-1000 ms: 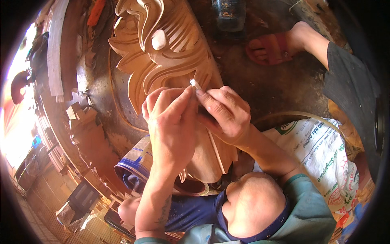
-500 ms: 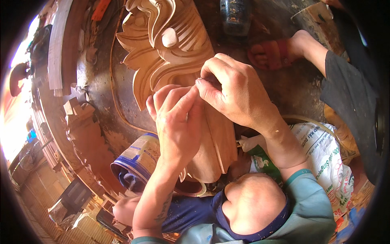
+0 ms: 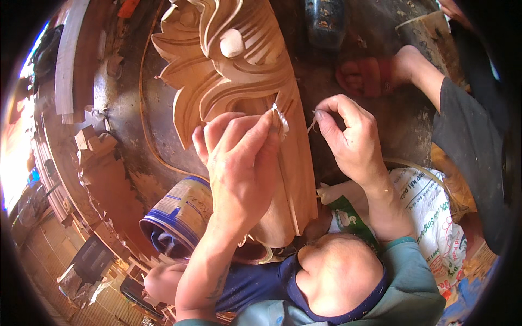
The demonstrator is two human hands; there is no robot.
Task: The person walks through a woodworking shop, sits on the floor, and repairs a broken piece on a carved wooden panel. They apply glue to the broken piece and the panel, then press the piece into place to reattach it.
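Observation:
A carved wooden panel (image 3: 239, 76) with leaf-like scrolls and a pale rounded knob runs down the middle of the view. Over its smooth lower part my left hand (image 3: 237, 163) is closed, pinching a small crumpled white strip (image 3: 281, 120) whose tip sticks up past the fingertips. I cannot make out the strip's material. Off the panel's right edge is my right hand (image 3: 350, 138), its thumb and forefinger closed on a thin pale shred (image 3: 311, 125) that dangles down. A gap separates the two hands.
A blue-rimmed bucket (image 3: 176, 209) lies tilted left of the panel, and a thin cable (image 3: 142, 103) curves across the floor. To the right are a printed white sack (image 3: 429, 212) and another person's sandaled foot (image 3: 370, 76). A dark bottle (image 3: 325, 22) stands beyond.
My hands were together at the fingertips; my right hand has drawn away to the right with a shred. The white strip now shows in my left hand.

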